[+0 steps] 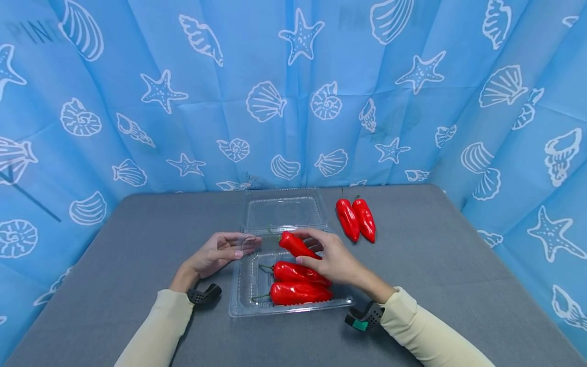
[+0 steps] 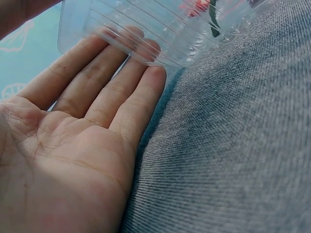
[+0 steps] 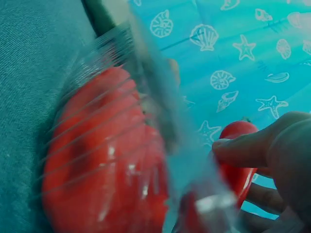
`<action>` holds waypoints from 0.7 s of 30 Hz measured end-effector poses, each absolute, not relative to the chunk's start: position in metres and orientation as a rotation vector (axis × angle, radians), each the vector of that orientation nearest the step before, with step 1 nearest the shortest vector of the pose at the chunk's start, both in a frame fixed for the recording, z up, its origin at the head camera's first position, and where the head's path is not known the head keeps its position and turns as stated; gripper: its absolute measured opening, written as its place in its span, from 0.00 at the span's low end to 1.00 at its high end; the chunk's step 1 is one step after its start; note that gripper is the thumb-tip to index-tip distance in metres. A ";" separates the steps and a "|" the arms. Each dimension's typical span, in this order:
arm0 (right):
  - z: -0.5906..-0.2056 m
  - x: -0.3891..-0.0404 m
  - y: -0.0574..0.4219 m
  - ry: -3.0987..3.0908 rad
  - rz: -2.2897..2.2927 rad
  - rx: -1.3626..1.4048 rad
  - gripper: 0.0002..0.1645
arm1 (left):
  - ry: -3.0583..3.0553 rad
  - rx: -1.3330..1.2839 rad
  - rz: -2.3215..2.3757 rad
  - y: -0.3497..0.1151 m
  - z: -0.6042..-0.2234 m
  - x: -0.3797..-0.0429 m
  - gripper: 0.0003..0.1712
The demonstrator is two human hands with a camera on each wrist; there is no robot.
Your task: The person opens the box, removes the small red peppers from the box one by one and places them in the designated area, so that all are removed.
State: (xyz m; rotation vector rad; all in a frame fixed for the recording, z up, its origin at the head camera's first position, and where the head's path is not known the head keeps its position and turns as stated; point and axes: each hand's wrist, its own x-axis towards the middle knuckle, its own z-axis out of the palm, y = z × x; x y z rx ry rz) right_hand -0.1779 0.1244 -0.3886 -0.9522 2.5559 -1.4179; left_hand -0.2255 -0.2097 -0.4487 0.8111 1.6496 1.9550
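Observation:
A clear plastic clamshell box (image 1: 235, 300) lies with its lid (image 1: 282, 211) folded back. Inside its near half two red peppers (image 1: 300, 294) lie side by side, green stems pointing left. My right hand (image 1: 337, 257) grips a third red pepper (image 1: 295, 244) above the box, and the right wrist view shows the thumb against that pepper (image 3: 238, 165). At the box's left wall is my left hand (image 1: 224, 252), palm turned inward. Its straight fingers (image 2: 131, 92) reach under the rim from outside in the left wrist view.
Two more red peppers (image 1: 356, 220) lie together on the grey cloth-covered table (image 1: 435, 265), right of the lid. A blue curtain (image 1: 298, 127) with white shells and starfish hangs around the table's back and sides.

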 end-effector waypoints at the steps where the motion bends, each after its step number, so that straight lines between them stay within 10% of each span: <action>1: -0.388 -0.178 0.125 2.550 -1.440 -0.959 0.35 | 1.648 0.814 1.956 -0.210 -0.449 -0.226 0.29; 21: -0.362 -0.185 0.147 2.589 -1.670 -0.903 0.36 | 1.610 0.845 1.973 -0.211 -0.448 -0.225 0.27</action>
